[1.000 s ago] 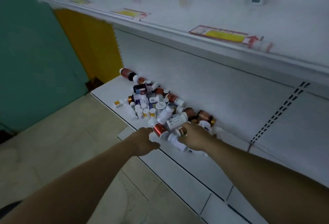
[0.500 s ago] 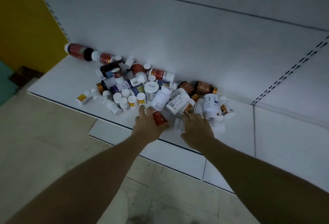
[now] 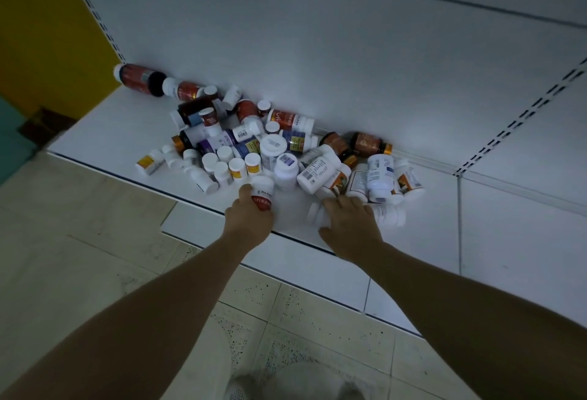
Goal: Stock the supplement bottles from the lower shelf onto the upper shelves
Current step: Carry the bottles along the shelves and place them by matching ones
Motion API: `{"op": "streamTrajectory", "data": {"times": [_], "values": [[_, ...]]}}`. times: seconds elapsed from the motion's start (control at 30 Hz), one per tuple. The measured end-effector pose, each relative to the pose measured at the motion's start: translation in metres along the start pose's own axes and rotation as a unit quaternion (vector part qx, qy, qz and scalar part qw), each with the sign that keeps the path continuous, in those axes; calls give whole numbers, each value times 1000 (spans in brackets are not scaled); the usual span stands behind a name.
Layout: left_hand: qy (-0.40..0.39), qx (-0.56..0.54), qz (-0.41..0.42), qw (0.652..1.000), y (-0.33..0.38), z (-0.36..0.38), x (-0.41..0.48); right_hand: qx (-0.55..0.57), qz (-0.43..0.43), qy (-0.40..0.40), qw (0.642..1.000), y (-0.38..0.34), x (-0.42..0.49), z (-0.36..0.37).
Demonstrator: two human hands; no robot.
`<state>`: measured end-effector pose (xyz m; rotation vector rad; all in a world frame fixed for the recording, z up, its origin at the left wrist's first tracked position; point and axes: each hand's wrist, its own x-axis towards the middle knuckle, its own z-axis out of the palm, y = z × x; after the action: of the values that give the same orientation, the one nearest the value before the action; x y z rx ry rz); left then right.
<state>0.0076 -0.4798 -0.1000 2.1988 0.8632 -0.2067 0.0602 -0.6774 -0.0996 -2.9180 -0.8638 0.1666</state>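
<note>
Bottle (image 3: 263, 198) now gripped — left hand (image 3: 249, 220), lower shelf (image 3: 104, 133)

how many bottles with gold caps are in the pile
3: a dark bottle at the left of the pile, two amber bottles by the back panel at right; others may be buried.

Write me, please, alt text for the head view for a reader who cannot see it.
Seen from above, a person's left hand grips a red-labelled bottle and the right hand lies on a white bottle at the front of a pile of supplement bottles on a low white shelf.
</note>
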Motion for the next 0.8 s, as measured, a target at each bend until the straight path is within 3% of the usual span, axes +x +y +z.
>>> {"op": "streamTrajectory", "data": {"times": [0.13,0.23,0.3,0.37,0.43,0.53,0.67,0.73,0.8], "values": [[9,39,39,998,-8,4,-5,15,11,1,1000,-4,0,2],[-9,-25,30,999,-10,0,-4,42,6,7,999,-3,-1,-1],[-32,-117,12,993,-10,-7,-7,127,12,17,992,-6,-2,-8],[-51,-223,-9,973,-8,-19,-18,277,57,22,959,-14,-3,-24],[-75,-320,-12,944,-2,-36,-33,435,123,4,892,-23,-5,-49],[-125,-415,10,901,14,-67,-65,623,188,-7,759,-39,-17,-93],[-155,-458,87,871,41,-103,-119,830,211,-6,515,-54,-51,-150],[-156,-470,114,861,58,-115,-149,863,202,-15,463,-55,-71,-177],[-146,-470,140,859,74,-124,-179,878,161,-27,450,-56,-93,-203]]}}
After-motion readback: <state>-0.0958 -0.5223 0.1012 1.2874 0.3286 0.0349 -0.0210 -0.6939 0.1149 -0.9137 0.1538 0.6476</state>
